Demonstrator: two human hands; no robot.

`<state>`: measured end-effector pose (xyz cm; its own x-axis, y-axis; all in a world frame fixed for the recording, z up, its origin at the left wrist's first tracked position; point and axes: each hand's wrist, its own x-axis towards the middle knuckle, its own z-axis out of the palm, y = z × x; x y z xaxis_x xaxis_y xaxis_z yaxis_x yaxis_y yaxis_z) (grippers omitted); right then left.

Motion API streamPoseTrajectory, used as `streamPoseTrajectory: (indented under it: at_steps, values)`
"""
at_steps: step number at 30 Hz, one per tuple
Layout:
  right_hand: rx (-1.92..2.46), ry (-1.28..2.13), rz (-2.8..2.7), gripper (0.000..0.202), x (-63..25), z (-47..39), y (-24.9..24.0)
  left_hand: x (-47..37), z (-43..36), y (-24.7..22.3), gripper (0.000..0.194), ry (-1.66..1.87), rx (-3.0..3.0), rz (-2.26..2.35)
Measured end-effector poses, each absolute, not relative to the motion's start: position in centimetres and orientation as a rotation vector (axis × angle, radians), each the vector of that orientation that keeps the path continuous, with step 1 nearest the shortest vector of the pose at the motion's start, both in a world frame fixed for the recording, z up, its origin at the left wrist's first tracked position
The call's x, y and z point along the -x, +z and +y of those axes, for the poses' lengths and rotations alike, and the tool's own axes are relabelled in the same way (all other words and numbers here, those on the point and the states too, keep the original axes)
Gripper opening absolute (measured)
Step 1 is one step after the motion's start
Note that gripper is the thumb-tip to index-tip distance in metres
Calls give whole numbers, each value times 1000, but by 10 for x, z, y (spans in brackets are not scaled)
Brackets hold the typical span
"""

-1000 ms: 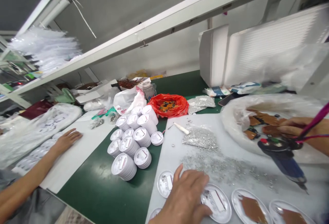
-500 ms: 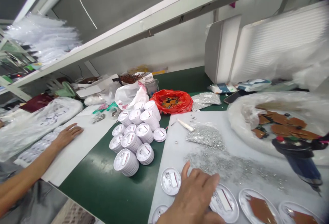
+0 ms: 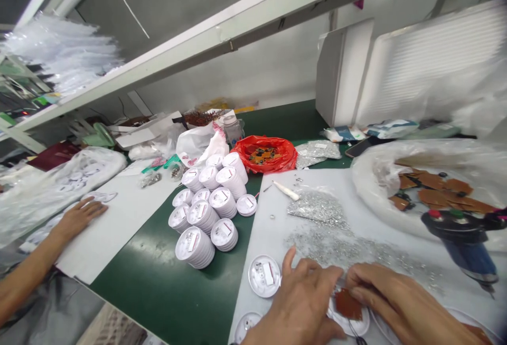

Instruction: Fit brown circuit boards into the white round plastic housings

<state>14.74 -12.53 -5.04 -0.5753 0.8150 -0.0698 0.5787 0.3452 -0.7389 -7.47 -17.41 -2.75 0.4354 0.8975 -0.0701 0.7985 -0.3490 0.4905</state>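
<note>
Down at the near edge of the bench, my right hand point(image 3: 396, 302) pinches a small brown board point(image 3: 347, 304) between fingertips and lowers it into a round white base point(image 3: 356, 326). My left hand point(image 3: 301, 302) lies spread beside it, fingers steadying that base's rim, grasping nothing. Just left of my left hand sits another white base point(image 3: 264, 276) on the white sheet point(image 3: 273, 229). Beyond my fingers a scatter of tiny silver screws point(image 3: 340, 244) spreads across the sheet. Farther left, stacked white discs point(image 3: 206, 213) stand on the green bench point(image 3: 158, 281). Toward the right edge lies a blue power screwdriver point(image 3: 463, 244). At the far left edge, another person's hand point(image 3: 79, 217) rests flat.
</note>
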Motion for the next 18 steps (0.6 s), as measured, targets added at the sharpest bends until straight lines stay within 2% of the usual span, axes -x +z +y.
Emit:
streamPoseTrajectory:
  at_steps: [4, 7, 12, 18]
  values:
    - [1212, 982, -2393, 38, -144, -127, -54, 76, -175, -37, 79, 349, -2248, 1427]
    - [1227, 950, -2418, 38, -138, -128, -56, 80, -176, -47, 70, 413, -2309, 1400]
    - [1210, 927, -2484, 35, -127, -117, -54, 85, -177, -60, 29, 549, -2660, 1288]
    - [1137, 768, -2451, 42, -139, -134, -74, 88, -179, -63, 24, 719, -2915, 1311]
